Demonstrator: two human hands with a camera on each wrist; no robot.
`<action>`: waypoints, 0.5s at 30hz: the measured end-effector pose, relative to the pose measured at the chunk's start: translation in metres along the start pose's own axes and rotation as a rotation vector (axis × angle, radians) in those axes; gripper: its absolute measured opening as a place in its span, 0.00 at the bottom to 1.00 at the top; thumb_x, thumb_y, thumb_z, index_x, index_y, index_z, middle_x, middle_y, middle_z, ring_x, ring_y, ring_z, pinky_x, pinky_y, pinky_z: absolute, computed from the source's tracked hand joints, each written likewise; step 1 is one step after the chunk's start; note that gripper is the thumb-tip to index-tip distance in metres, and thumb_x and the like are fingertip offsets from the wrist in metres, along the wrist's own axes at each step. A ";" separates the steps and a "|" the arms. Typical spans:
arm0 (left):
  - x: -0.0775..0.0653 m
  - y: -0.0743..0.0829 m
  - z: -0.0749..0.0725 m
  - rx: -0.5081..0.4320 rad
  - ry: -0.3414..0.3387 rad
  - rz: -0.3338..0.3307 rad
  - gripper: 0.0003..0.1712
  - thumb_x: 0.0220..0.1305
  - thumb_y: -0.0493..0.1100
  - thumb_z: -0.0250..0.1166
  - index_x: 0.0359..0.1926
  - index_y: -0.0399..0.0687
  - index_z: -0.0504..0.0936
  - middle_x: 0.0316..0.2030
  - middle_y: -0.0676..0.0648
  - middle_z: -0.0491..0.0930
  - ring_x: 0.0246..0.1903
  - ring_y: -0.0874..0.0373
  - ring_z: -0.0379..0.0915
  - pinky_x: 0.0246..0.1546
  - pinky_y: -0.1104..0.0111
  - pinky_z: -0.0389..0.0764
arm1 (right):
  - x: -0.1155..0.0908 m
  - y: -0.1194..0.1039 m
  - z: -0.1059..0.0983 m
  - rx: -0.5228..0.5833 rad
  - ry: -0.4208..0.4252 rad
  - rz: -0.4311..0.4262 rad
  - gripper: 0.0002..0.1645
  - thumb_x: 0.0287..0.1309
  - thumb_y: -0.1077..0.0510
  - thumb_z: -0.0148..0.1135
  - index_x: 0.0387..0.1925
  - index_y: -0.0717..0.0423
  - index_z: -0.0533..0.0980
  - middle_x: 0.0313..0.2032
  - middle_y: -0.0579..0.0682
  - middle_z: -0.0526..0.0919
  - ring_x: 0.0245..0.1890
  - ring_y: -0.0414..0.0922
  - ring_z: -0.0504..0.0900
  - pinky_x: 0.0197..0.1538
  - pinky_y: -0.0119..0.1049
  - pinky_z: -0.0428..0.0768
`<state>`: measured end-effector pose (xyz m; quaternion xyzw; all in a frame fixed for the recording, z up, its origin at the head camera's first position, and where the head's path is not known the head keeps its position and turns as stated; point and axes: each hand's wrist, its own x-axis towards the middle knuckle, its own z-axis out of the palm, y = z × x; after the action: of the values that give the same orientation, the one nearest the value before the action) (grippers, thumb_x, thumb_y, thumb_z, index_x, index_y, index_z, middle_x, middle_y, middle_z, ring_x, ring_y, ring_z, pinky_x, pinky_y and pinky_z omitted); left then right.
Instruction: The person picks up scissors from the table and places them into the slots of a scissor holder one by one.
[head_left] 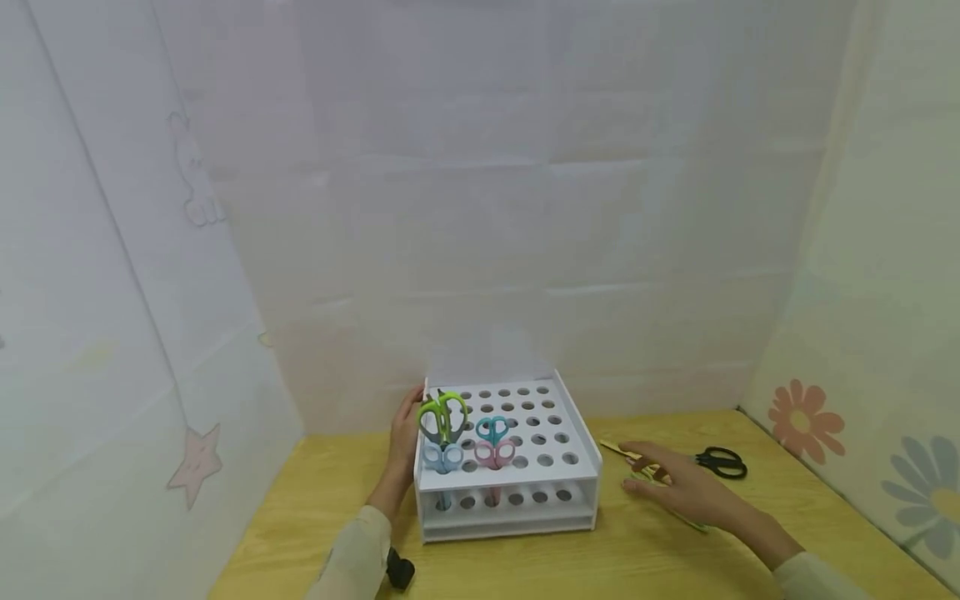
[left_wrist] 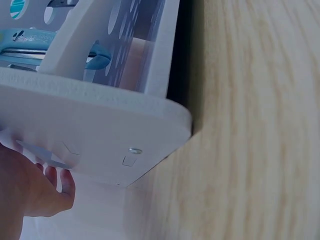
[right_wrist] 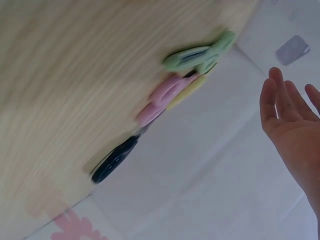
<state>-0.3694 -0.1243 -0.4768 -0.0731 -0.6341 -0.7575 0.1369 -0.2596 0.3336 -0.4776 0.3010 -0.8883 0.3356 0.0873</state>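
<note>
My left hand (head_left: 403,433) holds the left side of a white rack (head_left: 517,477) with rows of round holes, its fingers bent at the rear edge of the side panel. In the rack's left part stand green-and-grey scissors (head_left: 444,429), light-blue scissors (head_left: 442,457), teal scissors (head_left: 492,431) and pink-handled scissors (head_left: 495,455). To the right, my right hand (head_left: 678,483) is spread above the table, holding nothing. Loose scissors lie near it: a black pair (head_left: 722,463), a pink pair (right_wrist: 162,97), a green pair (right_wrist: 200,56) and yellow handles (right_wrist: 186,93).
The yellow wood-grain table (head_left: 315,492) is enclosed by pale sheets (head_left: 525,208) at the back and sides. Flower prints (head_left: 802,421) decorate the right sheet. A small black object (head_left: 400,571) shows beside the left sleeve.
</note>
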 end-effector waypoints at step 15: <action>-0.008 0.009 0.004 0.083 0.016 0.040 0.28 0.81 0.48 0.45 0.75 0.45 0.66 0.71 0.37 0.65 0.68 0.45 0.59 0.70 0.49 0.57 | -0.015 0.027 -0.005 -0.238 -0.003 0.022 0.28 0.68 0.49 0.66 0.60 0.64 0.76 0.52 0.60 0.80 0.35 0.42 0.78 0.33 0.38 0.78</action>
<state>-0.3592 -0.1210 -0.4701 -0.0738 -0.6623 -0.7282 0.1602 -0.2639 0.3597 -0.4933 0.2794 -0.9253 0.2280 0.1173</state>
